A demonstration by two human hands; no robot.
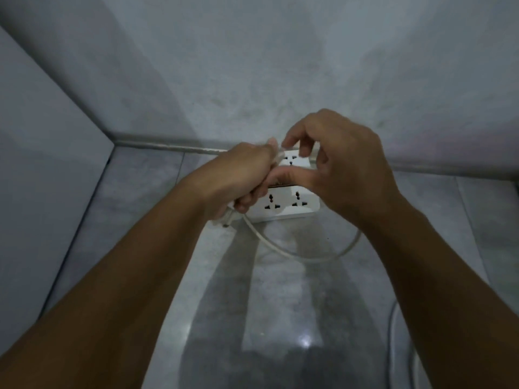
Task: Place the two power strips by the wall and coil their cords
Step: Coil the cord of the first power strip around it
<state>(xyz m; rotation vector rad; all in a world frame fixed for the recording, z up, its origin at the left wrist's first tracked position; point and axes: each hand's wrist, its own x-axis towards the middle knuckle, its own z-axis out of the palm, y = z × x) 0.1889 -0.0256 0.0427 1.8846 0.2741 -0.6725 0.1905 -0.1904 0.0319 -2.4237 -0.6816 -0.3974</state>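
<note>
Your left hand (241, 178) grip closed round bunched cord (283, 248), right hand (337, 169) grip narrow, fingers curled, above strip (283, 209) on floor (157, 197) beside wall (252, 80).

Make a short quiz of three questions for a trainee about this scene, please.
1. True or false: the strip lies on the floor near the wall.
2. Which hand is closed on the cord: A left, B right?
3. Fill in: the plug sticks out below the ___ hand.

Key: 1 true. 2 A, the left hand; the right hand has its fingers spread. 3 left.
</note>
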